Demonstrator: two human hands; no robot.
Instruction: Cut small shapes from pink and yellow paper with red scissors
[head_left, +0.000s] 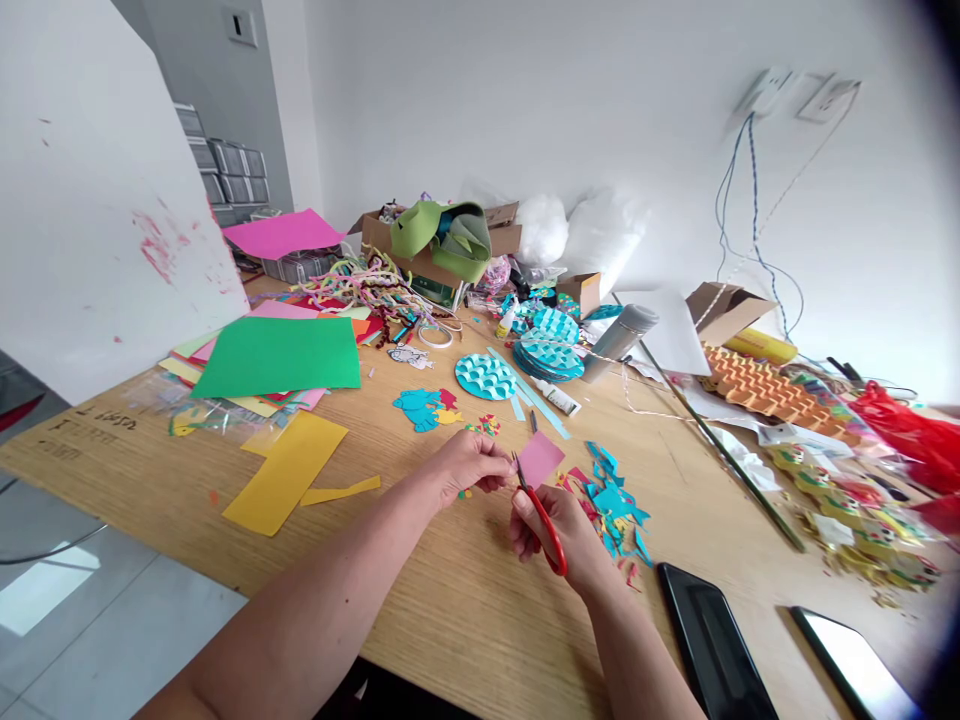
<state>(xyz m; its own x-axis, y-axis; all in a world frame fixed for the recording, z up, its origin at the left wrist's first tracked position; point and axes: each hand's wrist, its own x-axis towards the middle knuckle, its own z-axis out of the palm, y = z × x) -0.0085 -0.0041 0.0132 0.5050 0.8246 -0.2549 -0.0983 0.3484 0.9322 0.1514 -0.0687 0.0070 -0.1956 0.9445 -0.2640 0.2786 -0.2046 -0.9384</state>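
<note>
In the head view, a pair of scissors (540,508) was in the right hand (578,530), above the middle of the wooden counter (450,610). The scissors had red handles and narrow dark blades, which pointed up and away from the person, toward the tips of the left hand (472,464). The blades looked a little apart at their ends.

A small pink paper (544,459), with straight edges and a plain surface, was just beyond the blades, on their right side. Whether it lay on the counter or was held above it, I cannot tell.

The right hand was closed around the red handles, with the thumb at the upper side and the other fingers curled below. The left hand was bent, and its thumb and forefinger were brought close together near the blade tips. I cannot tell if they pinched some small piece there.

To the right of the pink paper lay blue scraps (616,502), mixed with red and yellow bits. Beyond the left hand there was a blue cut-out (417,409), and farther left a yellow sheet (289,473). A black phone (712,640) was near the right forearm.
</note>
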